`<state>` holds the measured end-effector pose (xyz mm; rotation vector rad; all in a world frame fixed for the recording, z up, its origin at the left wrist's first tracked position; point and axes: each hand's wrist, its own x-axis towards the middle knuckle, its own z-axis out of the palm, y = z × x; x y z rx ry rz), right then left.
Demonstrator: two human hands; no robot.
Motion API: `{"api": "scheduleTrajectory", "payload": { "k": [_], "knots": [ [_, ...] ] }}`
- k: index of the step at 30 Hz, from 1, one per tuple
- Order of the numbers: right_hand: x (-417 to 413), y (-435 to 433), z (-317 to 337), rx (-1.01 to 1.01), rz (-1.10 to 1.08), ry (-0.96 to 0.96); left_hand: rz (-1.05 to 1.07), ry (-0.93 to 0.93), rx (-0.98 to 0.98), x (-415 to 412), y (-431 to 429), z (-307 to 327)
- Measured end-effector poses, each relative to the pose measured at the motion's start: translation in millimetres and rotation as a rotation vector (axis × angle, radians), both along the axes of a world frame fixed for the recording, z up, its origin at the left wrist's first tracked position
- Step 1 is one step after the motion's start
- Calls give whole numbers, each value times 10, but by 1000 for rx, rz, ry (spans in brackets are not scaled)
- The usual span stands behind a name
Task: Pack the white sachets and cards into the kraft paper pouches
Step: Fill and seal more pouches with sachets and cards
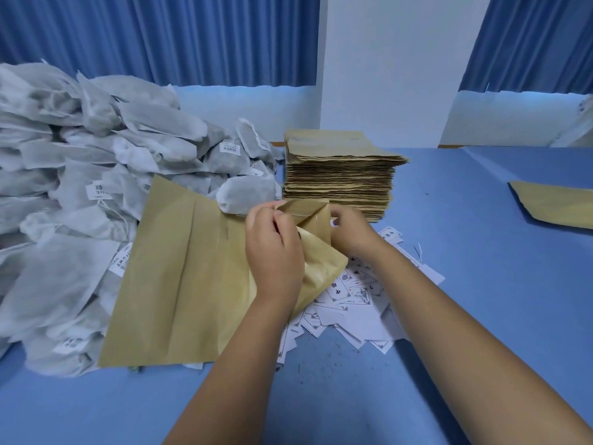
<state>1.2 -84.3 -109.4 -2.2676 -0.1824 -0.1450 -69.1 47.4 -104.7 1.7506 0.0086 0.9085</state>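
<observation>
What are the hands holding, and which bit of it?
One kraft paper pouch. The left hand and the right hand both pinch its curled-up end, where the shiny inside shows.

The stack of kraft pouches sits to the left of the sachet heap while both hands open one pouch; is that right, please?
Not quite: in the head view the stack of kraft pouches stands to the right of the sachet heap, not the left. The rest holds: the left hand and right hand both grip the mouth of one pouch.
</observation>
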Motion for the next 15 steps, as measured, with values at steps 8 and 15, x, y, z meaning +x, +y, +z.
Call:
{"api": "scheduleTrajectory", "payload": {
  "k": [8, 15],
  "knots": [
    [135, 75, -24, -311, 84, -8, -63, -12, 109, -19, -63, -50],
    [26, 55, -111, -26, 42, -81, -73, -16, 156, -16, -89, -73]
  ]
}}
